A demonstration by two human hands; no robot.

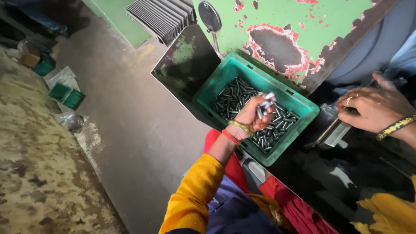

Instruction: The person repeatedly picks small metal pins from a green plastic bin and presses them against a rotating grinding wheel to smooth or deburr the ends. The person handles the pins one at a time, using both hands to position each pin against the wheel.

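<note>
My left hand (253, 115) is raised over a green plastic crate (216, 80) and is closed on a bunch of small grey metal pins (265, 104). Many more dark metal pins (236, 97) lie loose in the crate. At the right edge, my right hand (372, 108) rests palm down on a dark machine bed, its fingers on a flat metal piece (333, 132). Whether it grips that piece is unclear. Both wrists wear bangles and the sleeves are yellow.
A worn green machine body (303, 30) with peeling paint rises behind the crate. A ribbed grey part (160, 17) sits at the top. Small green crates (67, 95) and plastic bags lie on the dirty floor at the left.
</note>
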